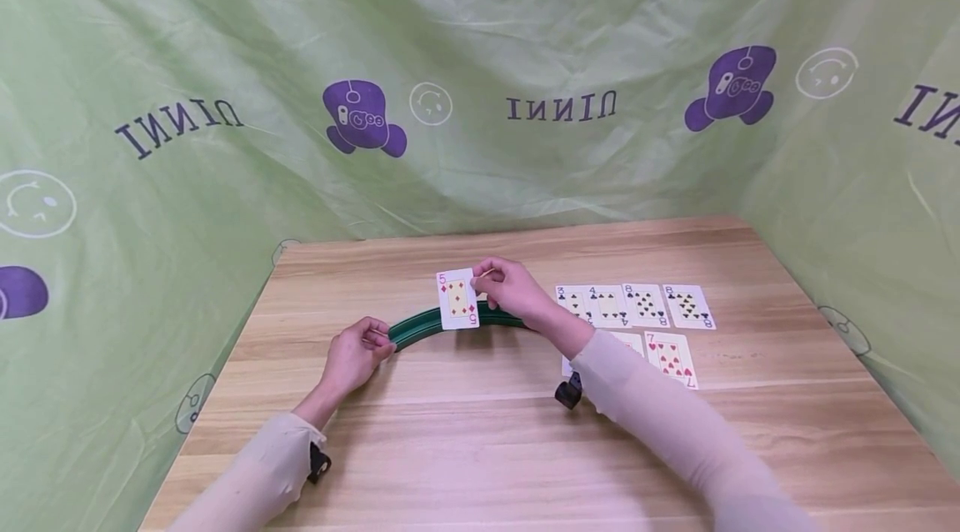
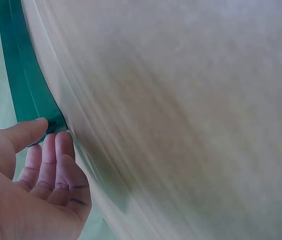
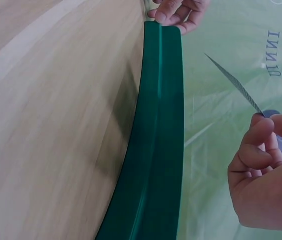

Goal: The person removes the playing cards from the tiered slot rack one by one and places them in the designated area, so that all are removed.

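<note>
A curved green card holder (image 1: 416, 327) with a groove along its length lies across the middle of the table. At its left end, my left hand (image 1: 351, 358) pinches the tip between thumb and fingers, as the left wrist view shows with the thumb (image 2: 30, 132) on top. My right hand (image 1: 517, 292) pinches the right edge of a five of diamonds (image 1: 457, 298). That playing card is upright, its face toward me, and overlaps the holder in the head view. From the right wrist, the card (image 3: 238, 87) appears almost edge-on, above the holder (image 3: 165, 125).
Right of the holder, a row of black-suit playing cards (image 1: 645, 305) lies face up. Below it are a seven of hearts (image 1: 671, 359) and other cards partly covered by my right sleeve (image 1: 660, 415). A green printed cloth (image 1: 480, 165) hangs around the wooden table (image 1: 450, 449).
</note>
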Demonstrator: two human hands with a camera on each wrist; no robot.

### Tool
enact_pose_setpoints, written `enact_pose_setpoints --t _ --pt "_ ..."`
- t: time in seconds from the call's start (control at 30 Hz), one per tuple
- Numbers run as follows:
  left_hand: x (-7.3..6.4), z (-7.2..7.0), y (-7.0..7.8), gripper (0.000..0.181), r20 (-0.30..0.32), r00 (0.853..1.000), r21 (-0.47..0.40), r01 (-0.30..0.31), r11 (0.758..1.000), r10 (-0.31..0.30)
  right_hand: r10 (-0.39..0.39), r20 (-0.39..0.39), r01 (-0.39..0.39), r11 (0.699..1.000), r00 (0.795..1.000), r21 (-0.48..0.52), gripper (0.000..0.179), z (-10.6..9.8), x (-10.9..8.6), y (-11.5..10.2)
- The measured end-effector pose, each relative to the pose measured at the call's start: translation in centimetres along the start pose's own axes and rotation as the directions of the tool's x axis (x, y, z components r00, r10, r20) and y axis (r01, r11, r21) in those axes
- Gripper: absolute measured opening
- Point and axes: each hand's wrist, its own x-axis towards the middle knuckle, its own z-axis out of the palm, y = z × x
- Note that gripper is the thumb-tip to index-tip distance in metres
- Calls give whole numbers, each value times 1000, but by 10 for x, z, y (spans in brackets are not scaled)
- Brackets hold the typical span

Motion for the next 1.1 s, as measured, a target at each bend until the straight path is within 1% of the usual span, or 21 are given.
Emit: enact_pose_setpoints --t 0.27,0.37,0.57,0.9,1.1 --pt "1 0 -2 25 -6 1000 -7 -16 1000 16 3 -11 -3 1000 1000 -9 19 -18 -9 7" --pt "2 0 -1 25 -4 1000 -5 -9 1000 9 -1 -16 1 1000 1000 -9 20 -25 -14 8" --pt "2 0 -1 24 5 1000 -4 0 1000 0 21 -35 -22 999 999 -30 22 -40 -25 12" --pt "1 -1 -2 24 4 1000 11 -20 1000 20 21 -66 -26 997 998 -70 22 -63 -40 21" --pt "0 -1 -1 24 11 1000 13 -18 1000 18 17 -89 -24 997 996 -74 23 -75 -49 23"
